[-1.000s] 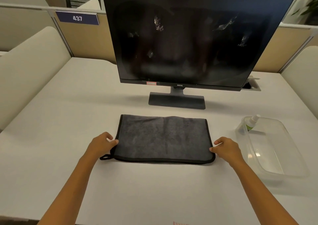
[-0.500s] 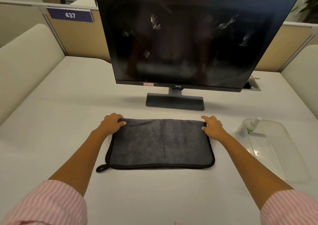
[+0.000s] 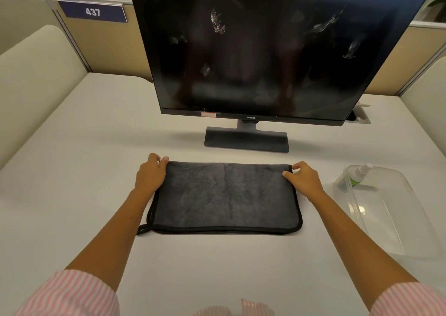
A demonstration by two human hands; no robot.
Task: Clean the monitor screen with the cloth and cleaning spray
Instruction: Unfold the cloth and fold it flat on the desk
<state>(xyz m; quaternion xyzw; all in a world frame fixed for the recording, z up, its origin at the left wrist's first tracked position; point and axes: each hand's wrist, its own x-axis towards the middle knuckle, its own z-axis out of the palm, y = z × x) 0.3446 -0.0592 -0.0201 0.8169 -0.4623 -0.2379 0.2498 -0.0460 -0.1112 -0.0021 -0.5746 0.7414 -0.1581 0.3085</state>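
A dark grey cloth [image 3: 224, 195] with black trim lies folded flat on the white desk in front of the black monitor [image 3: 265, 50]. The dark screen carries several whitish smudges. My left hand [image 3: 150, 173] curls around the cloth's far left corner. My right hand [image 3: 303, 176] pinches the far right corner, thumb on top. A small spray bottle [image 3: 359, 175] with a white nozzle and green label leans in the far corner of a clear plastic container [image 3: 391, 219] to the right of the cloth.
The monitor's grey base [image 3: 246, 139] stands just beyond the cloth. A cable port [image 3: 359, 117] sits in the desk behind the screen's right corner. Beige partitions with a "437" sign [image 3: 93, 12] enclose the desk at the back and sides.
Both hands have moved from the cloth's near corners to its far corners and closed on them. The view has come closer to the monitor.
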